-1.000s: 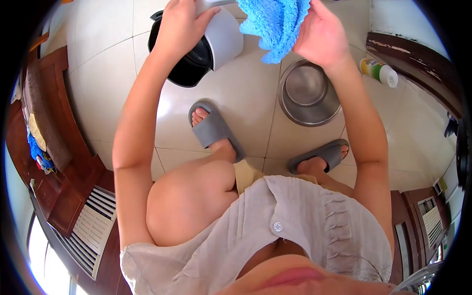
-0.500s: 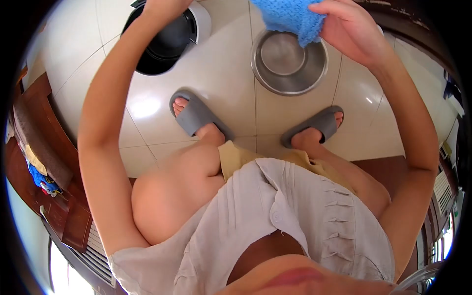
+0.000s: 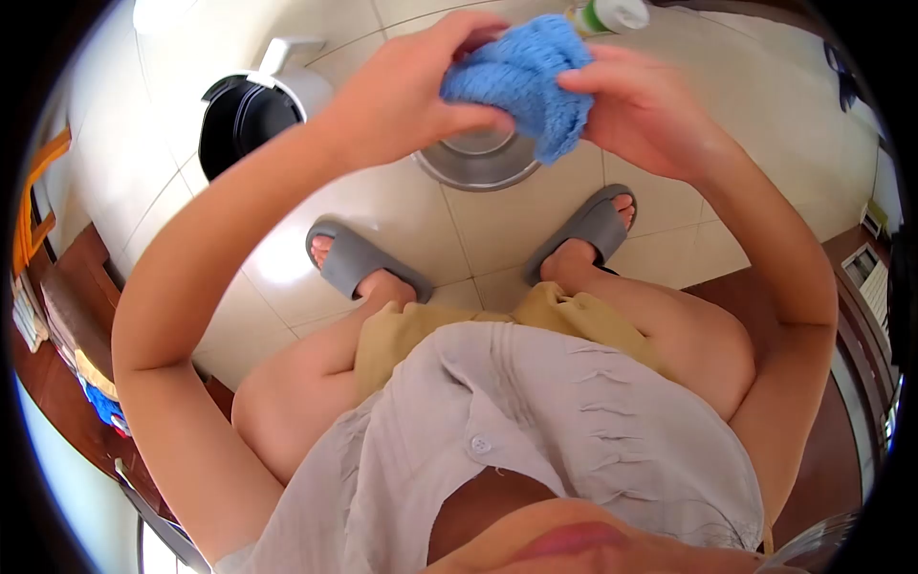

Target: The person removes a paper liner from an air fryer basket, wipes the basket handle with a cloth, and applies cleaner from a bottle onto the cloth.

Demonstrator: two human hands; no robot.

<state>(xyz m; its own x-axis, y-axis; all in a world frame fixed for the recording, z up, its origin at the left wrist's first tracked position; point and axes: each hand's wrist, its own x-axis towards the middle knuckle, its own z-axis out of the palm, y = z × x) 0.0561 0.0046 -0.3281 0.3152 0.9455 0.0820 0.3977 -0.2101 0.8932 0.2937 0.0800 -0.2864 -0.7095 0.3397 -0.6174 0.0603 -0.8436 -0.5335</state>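
A blue, fluffy cloth (image 3: 529, 81) is bunched up between both of my hands, above the floor in the upper middle of the head view. My left hand (image 3: 411, 96) grips its left side, thumb underneath and fingers over the top. On the right side, my right hand (image 3: 645, 110) pinches the cloth with its thumb across the front; its other fingers are partly hidden behind. Below the cloth stands a round metal basin (image 3: 478, 172) on the tiles, its upper part covered by the cloth and my left hand.
An air-fryer-like black and white container (image 3: 251, 115) stands on the floor at the upper left. A white and green bottle (image 3: 612, 14) lies at the top. My feet in grey slippers (image 3: 368, 263) rest on the tiles. Dark wooden furniture (image 3: 86, 277) borders the left.
My left hand has come from the upper left onto the cloth. The cloth has moved down and is now bunched between both hands. The view has shifted, bringing the bottle into sight.
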